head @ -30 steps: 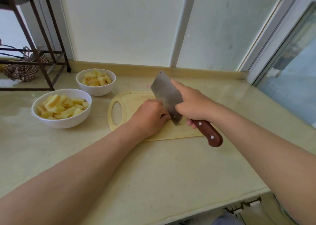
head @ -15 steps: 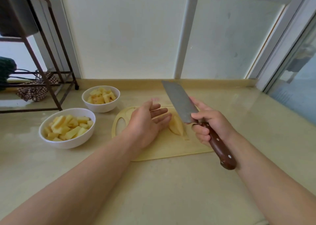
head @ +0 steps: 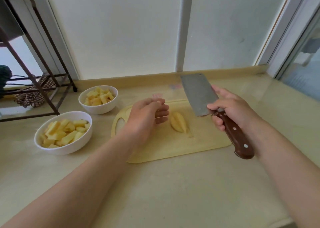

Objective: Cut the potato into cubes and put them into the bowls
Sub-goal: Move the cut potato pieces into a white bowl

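Two white bowls stand at the left of the frame on the bench [head: 173, 193]. The nearer bowl [head: 69, 149] and the farther bowl [head: 98, 109] each hold a heap of potato cubes [head: 64, 132]. One cutting board [head: 173, 149] at centre carries one uncubed potato piece [head: 179, 124]. The right grip [head: 232, 106] is wrapped round the single cleaver [head: 197, 96], whose blade is raised over the board. The left grip [head: 147, 115] is loosely curled and holds nothing, just left of the piece.

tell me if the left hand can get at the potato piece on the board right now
Probably yes. The left hand hovers empty right beside the potato piece on the cutting board, with nothing between them. The right hand holds the cleaver raised on the far side.
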The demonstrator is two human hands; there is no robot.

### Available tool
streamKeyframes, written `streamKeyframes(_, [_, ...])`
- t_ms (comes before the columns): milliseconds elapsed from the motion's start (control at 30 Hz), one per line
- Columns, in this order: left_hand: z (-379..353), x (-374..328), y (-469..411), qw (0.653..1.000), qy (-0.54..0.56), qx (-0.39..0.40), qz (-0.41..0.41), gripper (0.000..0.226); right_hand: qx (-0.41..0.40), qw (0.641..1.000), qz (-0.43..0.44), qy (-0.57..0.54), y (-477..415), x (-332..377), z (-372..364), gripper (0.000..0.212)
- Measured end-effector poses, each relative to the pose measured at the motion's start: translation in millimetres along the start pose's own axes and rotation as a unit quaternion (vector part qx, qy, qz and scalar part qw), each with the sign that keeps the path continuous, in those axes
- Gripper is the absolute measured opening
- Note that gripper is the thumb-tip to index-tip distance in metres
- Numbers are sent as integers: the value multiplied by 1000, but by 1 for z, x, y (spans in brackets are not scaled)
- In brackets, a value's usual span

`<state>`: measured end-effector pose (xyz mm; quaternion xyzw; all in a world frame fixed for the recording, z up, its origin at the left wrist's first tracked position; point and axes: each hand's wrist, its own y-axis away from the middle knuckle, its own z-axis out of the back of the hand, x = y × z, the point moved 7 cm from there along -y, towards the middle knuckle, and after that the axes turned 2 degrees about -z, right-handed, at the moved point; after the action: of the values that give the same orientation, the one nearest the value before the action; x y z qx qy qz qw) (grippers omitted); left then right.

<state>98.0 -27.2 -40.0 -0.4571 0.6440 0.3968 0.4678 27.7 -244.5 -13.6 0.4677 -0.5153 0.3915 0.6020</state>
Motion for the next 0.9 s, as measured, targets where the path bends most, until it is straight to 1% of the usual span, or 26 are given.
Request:
streamKeyframes(33, [2,-6,1,990,-123,5,-70,19,-10,999,2,32,2,3,8,71])
streamKeyframes(67, [-1,-9,3,964,-232,30,-124,28,-17,998,0,68,3,4,16,74])
streamKeyframes(100, [-7,-8,6,934,-314,72,-153,39,-20,995,-3,102,6,4,21,77])
streamKeyframes(167, [-18,-1,11,862,-447,155,-179,62,-16,986,-16,168,10,3,28,82])
streamKeyframes(200, [-23,2,11,823,-502,187,-191,69,-7,979,-23,203,12,3,29,83])
streamKeyframes(233, [-27,5,11,794,-534,213,-196,73,6,970,-28,241,16,4,29,83])
streamKeyframes(267, [-31,7,11,776,-553,233,-194,75,20,959,-30,279,19,5,28,85])
streamKeyframes(333, [-38,10,7,756,-573,261,-179,74,40,937,-34,344,25,9,25,90])
streamKeyframes(400, [-45,9,2,739,-591,275,-173,67,48,922,-35,382,30,11,24,92])
streamKeyframes(500, [-51,3,-3,720,-613,276,-172,55,55,916,-36,396,37,11,23,91])
streamKeyframes(633, [-58,-2,-3,670,-670,276,-162,48,61,915,-34,397,46,7,23,89])
streamKeyframes(700, [-61,-6,-1,655,-691,266,-151,48,60,915,-32,397,49,7,24,92])
streamKeyframes(800, [-62,-9,3,646,-715,232,-128,46,58,909,-32,411,52,8,24,97])
streamKeyframes(833, [-63,-9,6,643,-723,220,-126,41,58,908,-31,415,53,8,24,97])
streamKeyframes(900, [-66,-6,12,639,-735,189,-123,22,60,904,-27,422,54,11,22,97])
